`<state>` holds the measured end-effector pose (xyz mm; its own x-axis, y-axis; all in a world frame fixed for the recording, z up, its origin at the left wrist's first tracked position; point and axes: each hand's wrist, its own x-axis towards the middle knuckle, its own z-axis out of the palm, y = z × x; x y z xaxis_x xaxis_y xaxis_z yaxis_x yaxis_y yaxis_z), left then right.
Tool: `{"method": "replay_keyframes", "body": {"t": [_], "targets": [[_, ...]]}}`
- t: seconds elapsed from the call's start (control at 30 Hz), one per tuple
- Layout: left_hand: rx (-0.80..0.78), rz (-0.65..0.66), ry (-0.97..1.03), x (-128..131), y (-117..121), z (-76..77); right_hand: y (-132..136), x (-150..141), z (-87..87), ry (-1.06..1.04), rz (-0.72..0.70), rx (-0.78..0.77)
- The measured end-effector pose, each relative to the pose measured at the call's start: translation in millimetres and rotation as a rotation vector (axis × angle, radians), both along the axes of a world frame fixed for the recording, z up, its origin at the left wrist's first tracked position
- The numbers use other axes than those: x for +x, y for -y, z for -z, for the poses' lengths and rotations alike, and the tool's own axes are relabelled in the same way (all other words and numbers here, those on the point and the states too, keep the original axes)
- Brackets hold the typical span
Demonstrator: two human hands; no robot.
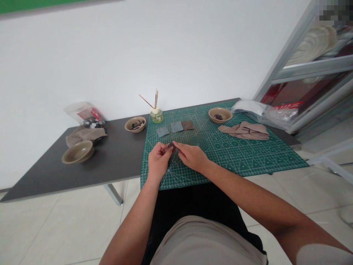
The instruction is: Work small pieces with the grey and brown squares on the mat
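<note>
**A small dark piece (171, 145) is pinched above a green cutting mat (242, 163)**

The piece is gripped between the fingertips of the left hand (158, 161) and the right hand (191, 156), both closed narrowly; its shape is too small to tell. Far left of the hands, one tan ceramic bowl (77, 151), one crumpled beige cloth (85, 135) and one tilted clear plastic jar (84, 113) are placed. Ahead of the hands, a second bowl (135, 124) holding dark pieces, one glass bottle (156, 116) with wooden sticks, and three square swatches (177, 126), two grey-blue and one brown, are seen. Ahead and right, a third bowl (220, 115), a folded beige cloth (244, 130) and a plastic bag (261, 114) lie. All stand on a matte dark grey table (116, 158), before a white wall (110, 62).
</note>
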<state>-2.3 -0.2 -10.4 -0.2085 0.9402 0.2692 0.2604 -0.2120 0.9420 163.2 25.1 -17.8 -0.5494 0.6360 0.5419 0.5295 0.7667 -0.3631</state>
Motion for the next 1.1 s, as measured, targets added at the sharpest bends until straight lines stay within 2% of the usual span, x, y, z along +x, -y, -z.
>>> {"method": "replay_keyframes", "body": {"t": [0.13, 0.3, 0.43, 0.57, 0.73, 0.9, 1.1], "targets": [[0.016, -0.018, -0.029, 0, 1, 0.3, 2, 0, -1.7, 0.002, -0.030, 0.020], [0.071, -0.050, 0.058, -1, 2, -0.1, -1, 0, -2.9, 0.014, 0.017, -0.084], [0.120, -0.022, 0.176, -1, -1, 1.7, -4, 1, -3.1, -0.167, 0.086, -0.109], [0.012, 0.046, 0.239, -2, -7, 4.8, -10, 4, -4.5, -0.366, 0.166, -0.233], [-0.039, -0.001, 0.115, -4, -10, 4.6, -18, 6, -18.0, -0.451, 0.121, -0.367], [-0.015, -0.031, 0.035, -6, -12, 7.0, -25, 4, -34.7, -0.376, 0.092, -0.381], [-0.057, -0.006, -0.033, -7, -11, 5.7, -29, -4, -20.1, -0.378, 0.020, -0.430]]}}
